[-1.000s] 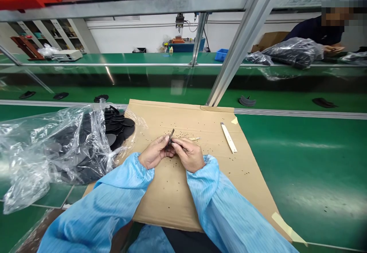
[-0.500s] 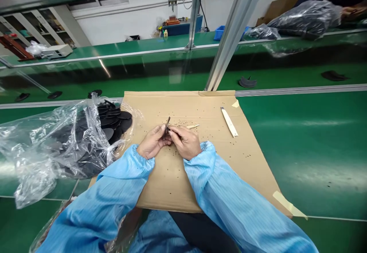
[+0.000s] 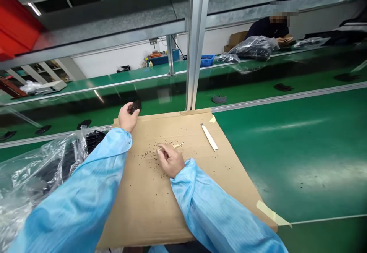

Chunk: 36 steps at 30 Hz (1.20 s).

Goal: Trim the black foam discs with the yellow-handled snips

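My left hand point(image 3: 127, 117) is closed on a small dark curved piece point(image 3: 135, 107), held out over the far left edge of the cardboard sheet point(image 3: 149, 214). Nearer to me, my right hand point(image 3: 171, 160) hovers low above the middle of the cardboard, its thumb and fingers drawn together. A slim pale-yellow tool point(image 3: 178, 145) with a narrow tip sticks out behind its fingers and appears gripped in them; the rest of it is hidden. Tiny black scraps point(image 3: 149, 153) are scattered around this hand.
A white-handled knife point(image 3: 209, 137) lies at the cardboard's right. A clear plastic bag point(image 3: 57, 172) of black pieces sits at the left, partly behind my sleeve. Several black pieces, one a curved piece point(image 3: 219, 99), rest beyond the metal rail. A metal post point(image 3: 195, 54) stands ahead; a person point(image 3: 266, 27) sits across.
My hands have parted. The left has carried the dark piece forward and left to the far edge, while the right stays over the scraps. My view has tilted up and turned right.
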Each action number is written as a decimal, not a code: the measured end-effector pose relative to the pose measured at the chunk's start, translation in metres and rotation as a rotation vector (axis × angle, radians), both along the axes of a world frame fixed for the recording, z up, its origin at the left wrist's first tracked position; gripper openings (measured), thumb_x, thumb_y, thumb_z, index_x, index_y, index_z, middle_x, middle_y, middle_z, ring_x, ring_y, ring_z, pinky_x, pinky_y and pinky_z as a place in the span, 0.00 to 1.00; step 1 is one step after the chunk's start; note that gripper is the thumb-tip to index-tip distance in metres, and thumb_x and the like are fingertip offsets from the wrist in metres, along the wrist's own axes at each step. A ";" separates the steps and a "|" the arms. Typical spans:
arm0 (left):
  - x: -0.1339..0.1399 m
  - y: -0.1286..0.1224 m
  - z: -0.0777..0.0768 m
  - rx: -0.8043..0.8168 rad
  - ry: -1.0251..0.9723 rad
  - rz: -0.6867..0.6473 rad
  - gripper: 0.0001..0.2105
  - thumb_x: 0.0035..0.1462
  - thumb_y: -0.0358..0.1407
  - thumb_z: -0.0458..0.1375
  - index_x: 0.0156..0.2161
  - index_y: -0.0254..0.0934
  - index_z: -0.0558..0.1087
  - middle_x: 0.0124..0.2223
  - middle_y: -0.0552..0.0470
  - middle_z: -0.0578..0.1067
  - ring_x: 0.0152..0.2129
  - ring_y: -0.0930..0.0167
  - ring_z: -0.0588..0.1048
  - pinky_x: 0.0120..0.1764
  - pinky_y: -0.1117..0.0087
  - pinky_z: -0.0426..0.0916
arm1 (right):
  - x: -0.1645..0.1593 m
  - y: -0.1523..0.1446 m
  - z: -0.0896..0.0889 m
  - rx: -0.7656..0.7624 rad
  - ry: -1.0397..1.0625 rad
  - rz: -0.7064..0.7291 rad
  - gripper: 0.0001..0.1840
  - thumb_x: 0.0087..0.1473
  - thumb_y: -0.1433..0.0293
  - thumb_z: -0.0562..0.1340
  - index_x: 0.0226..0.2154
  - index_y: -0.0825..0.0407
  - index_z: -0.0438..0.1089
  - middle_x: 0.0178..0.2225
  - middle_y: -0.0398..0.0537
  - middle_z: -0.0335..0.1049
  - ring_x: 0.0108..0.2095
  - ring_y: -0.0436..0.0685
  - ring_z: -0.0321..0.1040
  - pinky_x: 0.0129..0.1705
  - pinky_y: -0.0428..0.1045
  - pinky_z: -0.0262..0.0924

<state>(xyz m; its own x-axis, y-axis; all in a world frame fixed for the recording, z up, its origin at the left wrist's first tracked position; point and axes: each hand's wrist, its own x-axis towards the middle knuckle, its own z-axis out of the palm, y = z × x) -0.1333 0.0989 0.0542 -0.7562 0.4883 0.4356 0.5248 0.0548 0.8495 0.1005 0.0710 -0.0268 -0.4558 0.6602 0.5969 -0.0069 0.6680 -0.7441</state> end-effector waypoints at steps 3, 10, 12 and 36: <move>-0.003 0.008 0.001 -0.147 0.178 0.008 0.28 0.45 0.32 0.66 0.53 0.29 0.67 0.51 0.37 0.68 0.43 0.62 0.70 0.50 0.59 0.65 | 0.000 0.001 0.000 0.021 -0.013 0.007 0.12 0.59 0.67 0.55 0.40 0.51 0.72 0.30 0.48 0.72 0.31 0.54 0.68 0.35 0.48 0.62; 0.075 -0.057 -0.062 -0.206 -0.205 -0.357 0.19 0.44 0.37 0.65 0.43 0.33 0.71 0.42 0.44 0.74 0.38 0.66 0.73 0.44 0.64 0.68 | 0.001 0.002 0.002 0.038 -0.026 0.038 0.12 0.59 0.68 0.54 0.36 0.50 0.72 0.33 0.49 0.73 0.34 0.56 0.69 0.38 0.50 0.63; 0.096 -0.075 -0.073 -0.161 -0.359 -0.409 0.20 0.43 0.38 0.66 0.42 0.33 0.71 0.38 0.46 0.75 0.35 0.67 0.73 0.40 0.66 0.68 | 0.001 0.002 0.002 0.030 -0.013 0.041 0.12 0.59 0.68 0.54 0.37 0.51 0.73 0.34 0.49 0.74 0.34 0.56 0.69 0.39 0.50 0.63; 0.117 -0.097 -0.093 -0.247 -0.386 -0.406 0.15 0.56 0.44 0.59 0.41 0.34 0.72 0.33 0.51 0.73 0.28 0.73 0.70 0.33 0.74 0.67 | 0.110 0.304 -0.013 0.047 -0.536 -0.611 0.25 0.50 0.67 0.58 0.51 0.61 0.67 0.50 0.64 0.62 0.54 0.68 0.57 0.59 0.63 0.51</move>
<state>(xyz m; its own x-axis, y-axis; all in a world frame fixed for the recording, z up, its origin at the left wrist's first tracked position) -0.0166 0.0016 -0.0391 -0.5693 0.8221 0.0043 0.2021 0.1349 0.9700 0.2102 0.3751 -0.0399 -0.2553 0.8647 0.4326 0.7182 0.4691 -0.5139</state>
